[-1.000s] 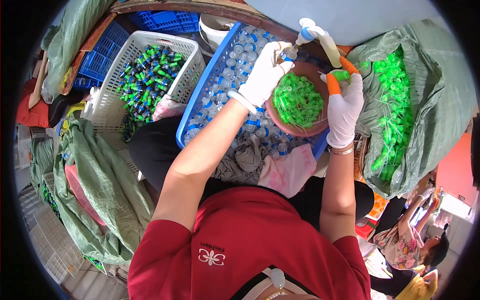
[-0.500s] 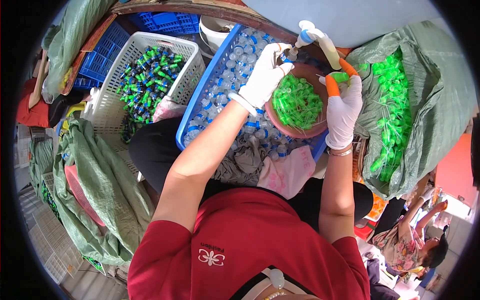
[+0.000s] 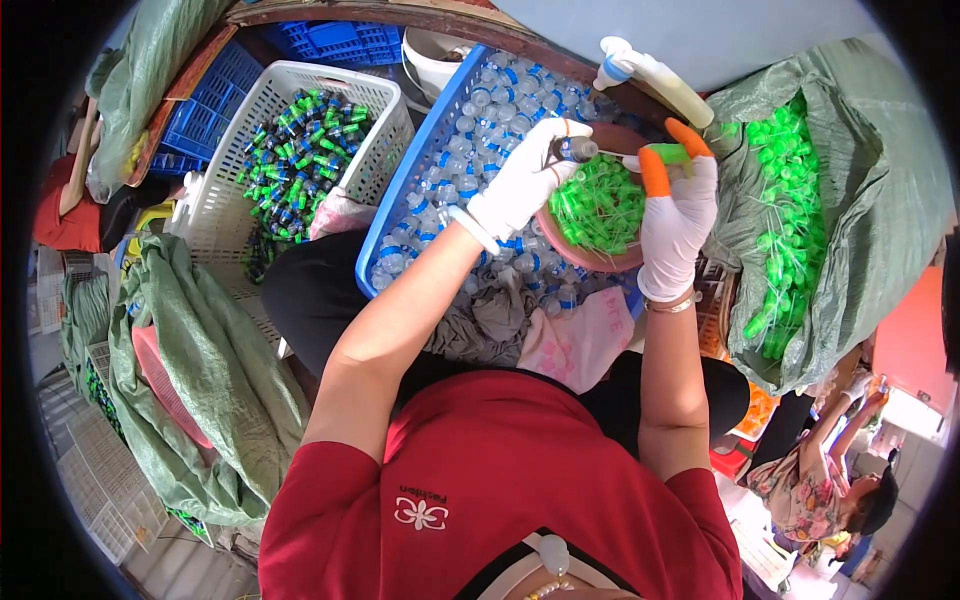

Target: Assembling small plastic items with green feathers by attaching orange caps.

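Observation:
My left hand (image 3: 522,180), in a white glove, pinches a small bottle (image 3: 573,150) that looks dark inside, tilted with its neck toward the right. My right hand (image 3: 678,225), gloved with orange finger covers, holds a green cap (image 3: 672,153) between thumb and finger. The cap's thin pale stick points left at the bottle mouth; whether its tip is inside is too small to tell. Below the hands, a pink bowl (image 3: 572,247) holds many green caps with sticks (image 3: 598,205). A white dispensing nozzle (image 3: 612,68) stands just beyond the bottle.
Clear bottles with blue bands (image 3: 440,190) fill a blue crate (image 3: 385,215) under my left forearm. Left of it, a white basket (image 3: 215,215) holds green-capped bottles (image 3: 300,150). On the right lies a green sack (image 3: 860,200) of green caps (image 3: 785,220). Another person (image 3: 815,485) works at lower right.
My left hand has brought the bottle down and away from the nozzle, toward me. The right hand has turned the green cap so its stick meets the bottle's neck area.

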A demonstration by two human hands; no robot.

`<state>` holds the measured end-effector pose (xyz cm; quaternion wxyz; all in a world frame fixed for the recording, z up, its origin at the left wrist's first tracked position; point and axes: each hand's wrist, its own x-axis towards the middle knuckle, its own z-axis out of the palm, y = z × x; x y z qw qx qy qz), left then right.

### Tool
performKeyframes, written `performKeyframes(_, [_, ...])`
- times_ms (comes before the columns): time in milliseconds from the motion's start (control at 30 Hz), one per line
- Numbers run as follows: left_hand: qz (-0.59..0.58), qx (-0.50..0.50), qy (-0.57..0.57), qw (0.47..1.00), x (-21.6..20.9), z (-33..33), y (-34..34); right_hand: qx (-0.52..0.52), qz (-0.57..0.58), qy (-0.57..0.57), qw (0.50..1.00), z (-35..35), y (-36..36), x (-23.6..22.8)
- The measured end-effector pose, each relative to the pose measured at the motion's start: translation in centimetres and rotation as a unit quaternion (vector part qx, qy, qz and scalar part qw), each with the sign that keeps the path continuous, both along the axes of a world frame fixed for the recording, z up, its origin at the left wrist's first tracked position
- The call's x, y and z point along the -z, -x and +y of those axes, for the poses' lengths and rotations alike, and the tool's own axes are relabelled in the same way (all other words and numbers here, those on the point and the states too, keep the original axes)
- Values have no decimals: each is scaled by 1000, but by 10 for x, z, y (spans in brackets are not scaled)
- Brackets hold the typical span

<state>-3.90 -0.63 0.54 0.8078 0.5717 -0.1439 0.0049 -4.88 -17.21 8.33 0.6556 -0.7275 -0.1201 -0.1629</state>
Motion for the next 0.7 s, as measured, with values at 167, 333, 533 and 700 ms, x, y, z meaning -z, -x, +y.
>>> performKeyframes(167, [-15, 28, 6, 999, -3, -2, 17, 6, -59, 136, 989, -1, 4, 17])
performKeyframes(333, [22, 27, -11, 999, 3, 4, 21, 45, -29, 144, 988, -3, 13, 4])
performKeyframes(533, [62, 77, -2, 995, -27, -2, 39, 1, -110, 219, 970, 2, 18, 9])
performKeyframes(700, [205, 229, 168, 937, -19, 2, 51, -60, -19, 178, 982, -6, 24, 10])
